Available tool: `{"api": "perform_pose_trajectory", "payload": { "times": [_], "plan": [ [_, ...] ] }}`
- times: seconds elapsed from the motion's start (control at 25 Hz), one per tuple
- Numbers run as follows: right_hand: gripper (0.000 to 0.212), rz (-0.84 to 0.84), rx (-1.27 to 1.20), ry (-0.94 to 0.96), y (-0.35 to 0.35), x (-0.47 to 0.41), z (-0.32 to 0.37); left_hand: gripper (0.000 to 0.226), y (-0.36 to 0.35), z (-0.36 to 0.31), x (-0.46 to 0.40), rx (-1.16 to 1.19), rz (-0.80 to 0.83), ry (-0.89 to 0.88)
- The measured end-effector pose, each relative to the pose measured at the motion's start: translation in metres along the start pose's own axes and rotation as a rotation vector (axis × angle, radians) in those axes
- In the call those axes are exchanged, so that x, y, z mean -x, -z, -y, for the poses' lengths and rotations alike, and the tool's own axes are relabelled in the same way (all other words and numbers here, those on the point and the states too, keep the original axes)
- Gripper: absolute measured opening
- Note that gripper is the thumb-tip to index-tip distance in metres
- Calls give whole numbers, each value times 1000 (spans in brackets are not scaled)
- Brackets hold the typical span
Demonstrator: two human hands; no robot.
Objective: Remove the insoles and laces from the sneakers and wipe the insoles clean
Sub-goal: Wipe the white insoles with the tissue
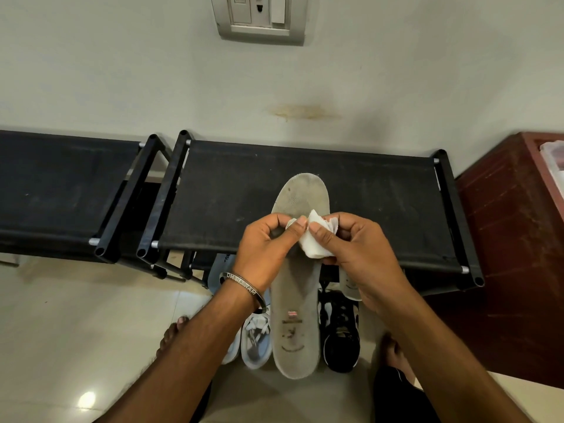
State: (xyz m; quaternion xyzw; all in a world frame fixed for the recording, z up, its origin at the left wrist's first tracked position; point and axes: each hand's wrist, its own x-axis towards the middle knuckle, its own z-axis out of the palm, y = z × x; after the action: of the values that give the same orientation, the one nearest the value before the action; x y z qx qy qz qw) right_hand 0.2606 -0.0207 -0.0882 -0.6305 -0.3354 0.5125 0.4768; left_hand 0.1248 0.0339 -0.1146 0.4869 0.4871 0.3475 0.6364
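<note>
A long grey insole is held up in front of me, toe end pointing away over the black rack. My left hand grips its left edge at the middle, thumb on top. My right hand pinches a crumpled white wipe against the insole's middle. A second insole peeks out below my right hand. On the floor stand a black-and-white sneaker on the right and a white and light-blue sneaker on the left.
Two black fabric-topped shoe racks stand against the wall. A dark red cabinet is at the right. My bare feet rest on the tiled floor either side of the shoes. A switch plate is on the wall.
</note>
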Motion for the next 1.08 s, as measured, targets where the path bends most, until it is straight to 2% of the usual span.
{"api": "perform_pose_trajectory", "payload": {
  "times": [0.16, 0.36, 0.44, 0.52, 0.6, 0.68, 0.84, 0.96, 1.08],
  "plan": [
    [15, -32, -31, -20, 2, -1, 0, 25, -3, -3, 1, 42, -25, 15],
    [17, 24, -16, -34, 1, -1, 0, 21, 0, -2, 0, -14, -21, -1],
    [12, -109, -50, 10, 3, -3, 2, 15, 2, -2, 0, -35, -17, 8],
    [11, -349, -69, 88, 9, -6, 4, 14, 5, -3, 1, -100, -6, -1],
    [14, -521, -6, 195, 14, -8, 5, 24, 7, -1, 2, -115, 25, -5],
    [14, -581, 51, 293, 13, -9, 4, 35, 7, 1, 4, -121, 69, 17],
    [25, -595, 219, 429, 13, -8, 4, 57, 2, -2, 7, -105, 156, 106],
    [28, -524, 465, 497, 13, -12, -4, 46, 0, -8, 9, -45, 249, 113],
    [33, -432, 544, 523, 4, -13, -12, 47, -2, -9, 11, 88, 293, 194]
  ]
}}
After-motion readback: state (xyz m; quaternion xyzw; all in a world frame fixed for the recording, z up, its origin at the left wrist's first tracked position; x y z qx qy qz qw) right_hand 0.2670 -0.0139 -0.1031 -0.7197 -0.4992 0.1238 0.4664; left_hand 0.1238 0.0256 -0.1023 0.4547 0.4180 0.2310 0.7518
